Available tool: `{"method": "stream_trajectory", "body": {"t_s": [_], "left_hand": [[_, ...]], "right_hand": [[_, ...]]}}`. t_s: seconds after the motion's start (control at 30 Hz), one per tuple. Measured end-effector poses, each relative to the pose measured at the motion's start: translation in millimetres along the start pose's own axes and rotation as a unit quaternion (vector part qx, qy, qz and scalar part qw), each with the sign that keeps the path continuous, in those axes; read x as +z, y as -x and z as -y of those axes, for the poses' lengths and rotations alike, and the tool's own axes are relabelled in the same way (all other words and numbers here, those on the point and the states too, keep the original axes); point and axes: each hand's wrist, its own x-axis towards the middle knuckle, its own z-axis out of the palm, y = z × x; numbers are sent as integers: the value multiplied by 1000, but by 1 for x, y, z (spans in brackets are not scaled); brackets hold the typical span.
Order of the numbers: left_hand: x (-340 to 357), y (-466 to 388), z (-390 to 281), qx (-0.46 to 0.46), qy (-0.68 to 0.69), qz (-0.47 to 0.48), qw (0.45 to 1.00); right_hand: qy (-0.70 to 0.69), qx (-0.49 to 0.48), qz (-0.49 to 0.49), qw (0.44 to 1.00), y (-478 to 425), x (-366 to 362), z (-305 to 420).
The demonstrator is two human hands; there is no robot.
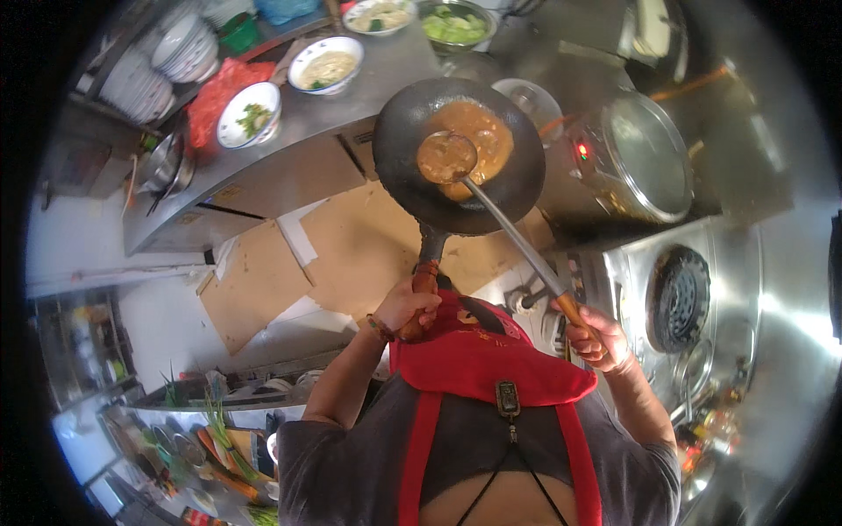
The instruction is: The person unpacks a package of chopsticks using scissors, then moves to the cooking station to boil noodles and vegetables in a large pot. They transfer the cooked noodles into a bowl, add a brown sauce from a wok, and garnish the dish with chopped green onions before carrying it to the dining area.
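Observation:
My left hand (409, 309) is closed round the wooden handle of a black wok (395, 164), which is held up off the stove near the counter. Brown sauce with small bits (490, 135) lies in the wok. My right hand (602, 338) grips the wooden end of a long metal ladle (520, 240); its bowl, full of the same sauce, is over the wok's middle. Beyond the wok, on the steel counter, stand a bowl of noodles (329, 66), another bowl of food (378, 18) and a bowl with chopped greens (253, 118).
A large steel pot (648, 154) of liquid stands at the right, above a round black burner (681, 299). A bowl of lettuce (457, 27) is at the back. Stacked bowls (187, 49) are at upper left. Cardboard (256, 283) covers the floor. Vegetables (230, 454) lie at lower left.

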Motion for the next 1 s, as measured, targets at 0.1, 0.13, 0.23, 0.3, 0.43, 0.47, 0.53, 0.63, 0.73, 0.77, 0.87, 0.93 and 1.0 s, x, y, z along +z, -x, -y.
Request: {"method": "stream_trajectory", "body": {"t_s": [0.1,0.13,0.23,0.3,0.43,0.47,0.53,0.63,0.73,0.77,0.87,0.93,1.0], "left_hand": [[-17,7,7,30,14,-1,999],[-21,9,6,33,22,-12,999],[-29,12,3,46,64,-36,996],[-31,10,5,60,112,-46,991],[-42,3,22,72,158,-64,983],[-45,2,26,81,156,-72,982],[-49,-2,26,98,155,-85,979],[-51,-6,32,114,147,-96,978],[-52,-13,40,132,122,-94,979],[-49,-13,40,134,124,-91,979],[-40,-10,37,119,141,-99,978],[-36,-8,35,118,152,-101,976],[-34,-6,33,130,159,-93,974]], "right_hand": [[8,24,15,1000,-15,15,13],[7,33,14,999,-22,21,19],[2,55,21,998,-42,43,42],[23,62,0,998,-52,67,61],[39,69,0,997,-69,103,95],[31,67,13,997,-75,111,103],[47,60,41,996,-92,125,116],[93,43,74,992,-125,142,134],[99,37,74,992,-169,150,145],[122,21,69,990,-184,150,148],[206,-44,28,977,-222,156,144],[290,-110,-30,950,-237,166,136],[407,-163,-74,896,-245,164,136]]}}
